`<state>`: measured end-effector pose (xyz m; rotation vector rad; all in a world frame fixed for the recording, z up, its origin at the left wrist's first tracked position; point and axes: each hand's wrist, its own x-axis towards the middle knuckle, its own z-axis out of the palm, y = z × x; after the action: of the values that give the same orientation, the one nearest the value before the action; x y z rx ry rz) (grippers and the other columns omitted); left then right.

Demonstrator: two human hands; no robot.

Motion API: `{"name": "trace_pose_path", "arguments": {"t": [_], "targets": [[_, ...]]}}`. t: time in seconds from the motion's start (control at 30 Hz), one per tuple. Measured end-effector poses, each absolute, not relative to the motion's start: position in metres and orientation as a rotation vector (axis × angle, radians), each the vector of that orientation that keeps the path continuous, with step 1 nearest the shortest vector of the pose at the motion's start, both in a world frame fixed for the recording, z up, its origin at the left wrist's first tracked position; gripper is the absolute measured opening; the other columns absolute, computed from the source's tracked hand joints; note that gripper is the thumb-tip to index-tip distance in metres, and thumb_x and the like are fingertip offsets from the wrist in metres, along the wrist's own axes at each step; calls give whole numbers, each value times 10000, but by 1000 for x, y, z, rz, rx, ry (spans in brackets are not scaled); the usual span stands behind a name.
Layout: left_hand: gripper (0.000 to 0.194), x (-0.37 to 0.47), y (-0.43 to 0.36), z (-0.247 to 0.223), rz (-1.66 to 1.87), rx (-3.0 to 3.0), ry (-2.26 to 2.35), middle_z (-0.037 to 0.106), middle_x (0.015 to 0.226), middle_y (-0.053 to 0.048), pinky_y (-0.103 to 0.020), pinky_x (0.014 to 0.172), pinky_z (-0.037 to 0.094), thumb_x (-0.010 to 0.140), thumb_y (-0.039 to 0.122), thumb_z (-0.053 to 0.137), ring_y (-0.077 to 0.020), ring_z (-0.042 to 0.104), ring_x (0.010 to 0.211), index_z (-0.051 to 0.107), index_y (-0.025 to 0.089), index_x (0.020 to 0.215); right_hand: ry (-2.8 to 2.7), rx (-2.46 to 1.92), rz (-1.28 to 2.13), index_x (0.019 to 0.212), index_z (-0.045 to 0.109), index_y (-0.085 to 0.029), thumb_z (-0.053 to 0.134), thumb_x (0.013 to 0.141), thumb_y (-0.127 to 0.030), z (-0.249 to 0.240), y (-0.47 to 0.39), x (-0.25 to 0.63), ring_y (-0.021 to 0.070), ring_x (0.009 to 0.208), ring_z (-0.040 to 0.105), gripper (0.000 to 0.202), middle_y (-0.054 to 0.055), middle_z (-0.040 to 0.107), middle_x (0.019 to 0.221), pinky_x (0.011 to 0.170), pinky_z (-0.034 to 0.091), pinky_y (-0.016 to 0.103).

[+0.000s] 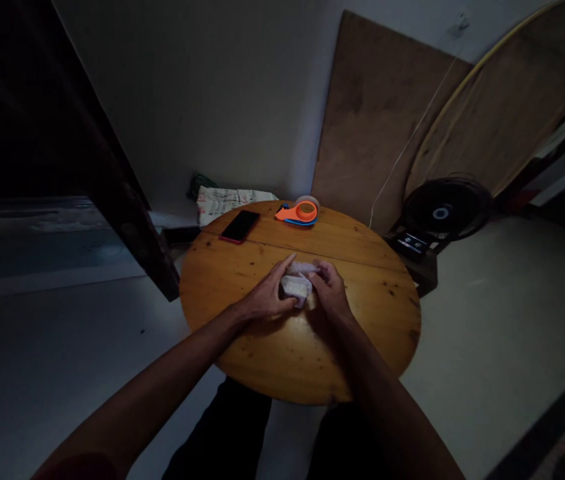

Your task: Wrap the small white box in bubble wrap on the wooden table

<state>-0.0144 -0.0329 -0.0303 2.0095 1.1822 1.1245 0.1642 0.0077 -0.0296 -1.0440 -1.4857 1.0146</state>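
A small whitish block, partly covered in what looks like bubble wrap, is between my hands over the middle of the round wooden table. My left hand grips the block from its left side, thumb at the near edge and fingers along the far side. On the right, my right hand pinches the loose end of the bubble wrap between thumb and fingers. What the wrapped block is cannot be made out.
An orange and blue tape dispenser lies at the table's far edge. Left of it is a phone with a red edge. A printed sack rests behind the table. A black fan stands beyond the right edge, before leaning wooden boards.
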Motion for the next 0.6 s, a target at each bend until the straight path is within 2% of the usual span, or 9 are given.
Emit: {"name": "trace_pose_path", "arguments": {"t": [0.17,0.33,0.47,0.6], "targets": [[976,-14,-33,-31,1139,2044,1183,319,1488,-145,-461,1129,296,683,233,687,-305,339,1357,152,181,1498,-1525,-1065,955,833,646,-177,563,775,-368,-25,6,163,176,743,592,216,22,660,794,709,475,304],[973,-12,-32,-35,1174,2076,1152,299,1490,-154,-484,1130,284,686,224,689,-313,324,1363,154,190,1498,-1390,-1028,933,820,636,-180,578,784,-398,-26,7,164,156,711,574,229,3,644,775,684,470,282],[1071,-13,-32,-34,1157,2045,1132,291,1492,-168,-486,1112,313,673,283,741,-321,348,1346,79,199,1510,-1303,-1041,965,833,633,-178,583,791,-430,-26,8,167,128,613,529,260,-8,620,735,570,443,245],[1102,-16,-33,-29,1094,2038,1099,261,1508,-176,-497,1116,295,659,356,778,-335,329,1355,93,196,1508,-1183,-1057,1023,824,627,-171,597,779,-435,-23,9,168,102,522,490,270,-16,594,688,487,418,229]]}}
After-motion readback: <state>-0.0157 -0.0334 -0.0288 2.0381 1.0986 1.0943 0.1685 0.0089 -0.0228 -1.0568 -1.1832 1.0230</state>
